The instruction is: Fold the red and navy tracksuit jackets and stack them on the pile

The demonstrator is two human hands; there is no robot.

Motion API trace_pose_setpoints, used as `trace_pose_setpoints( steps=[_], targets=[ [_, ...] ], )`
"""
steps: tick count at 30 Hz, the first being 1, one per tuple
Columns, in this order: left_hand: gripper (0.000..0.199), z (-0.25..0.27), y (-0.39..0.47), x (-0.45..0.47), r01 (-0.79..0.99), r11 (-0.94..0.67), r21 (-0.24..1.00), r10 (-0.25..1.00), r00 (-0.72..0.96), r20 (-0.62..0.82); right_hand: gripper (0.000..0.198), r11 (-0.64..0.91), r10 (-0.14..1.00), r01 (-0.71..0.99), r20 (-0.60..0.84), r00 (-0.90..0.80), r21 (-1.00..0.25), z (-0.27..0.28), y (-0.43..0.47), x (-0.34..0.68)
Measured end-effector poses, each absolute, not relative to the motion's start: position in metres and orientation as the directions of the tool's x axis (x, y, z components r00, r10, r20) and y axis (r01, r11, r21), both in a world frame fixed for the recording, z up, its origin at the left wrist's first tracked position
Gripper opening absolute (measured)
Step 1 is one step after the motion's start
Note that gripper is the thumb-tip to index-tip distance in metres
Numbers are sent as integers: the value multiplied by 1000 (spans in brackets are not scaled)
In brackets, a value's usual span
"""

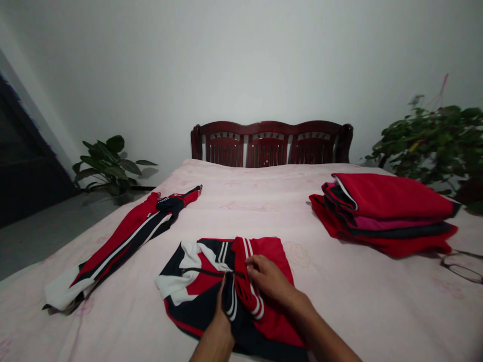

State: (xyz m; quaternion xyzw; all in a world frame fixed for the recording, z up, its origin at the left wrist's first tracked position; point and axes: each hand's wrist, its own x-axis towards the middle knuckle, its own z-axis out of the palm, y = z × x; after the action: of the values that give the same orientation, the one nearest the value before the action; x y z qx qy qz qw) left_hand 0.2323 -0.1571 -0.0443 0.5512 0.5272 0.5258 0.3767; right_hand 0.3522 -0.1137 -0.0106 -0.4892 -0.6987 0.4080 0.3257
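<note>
A red, navy and white zip-up track jacket (211,301) lies in front of me on the bed, its collar side to the left and its sleeves folded in over the body. My left hand (221,324) grips a raised navy sleeve end with two white stripes near the zip; its fingers are partly hidden behind the cloth. Over the bunched red sleeve with white stripes, my right hand (269,279) has its fingers curled and pinches the fabric.
Another striped track jacket (124,241) lies lengthwise along the left. A stack of folded red and dark clothes (392,201) sits at the right, beside eyeglasses (462,266). Behind the pink bedspread (249,201) rises a wooden headboard (269,146). Potted plants (107,166) flank the bed.
</note>
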Motion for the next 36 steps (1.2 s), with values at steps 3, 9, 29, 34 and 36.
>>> trace_pose_setpoints(
  steps=[3, 9, 29, 34, 36],
  targets=[
    [56, -44, -168, 196, -56, 107, 993, 994, -8, -108, 26, 296, 943, 503, 163, -291, -812, -26, -115, 350],
    [52, -24, -173, 177, -369, 275, 888, 959, 44, -279, 36, 447, 890, 657, 373, -261, -607, -29, -129, 364],
    [48, -7, -171, 214, 866, -321, 384, 936, 230, 266, 50, 328, 890, 756, 454, -47, -566, -73, -149, 383],
    [56, -41, -170, 227, 893, -259, 367, 961, 201, 189, 85, -206, 955, 228, -144, 260, -952, -53, -143, 411],
    [57, -52, -168, 229, 900, -246, 361, 962, 182, 202, 84, -312, 948, -4, -311, 71, -950, -38, -148, 411]
  ],
)
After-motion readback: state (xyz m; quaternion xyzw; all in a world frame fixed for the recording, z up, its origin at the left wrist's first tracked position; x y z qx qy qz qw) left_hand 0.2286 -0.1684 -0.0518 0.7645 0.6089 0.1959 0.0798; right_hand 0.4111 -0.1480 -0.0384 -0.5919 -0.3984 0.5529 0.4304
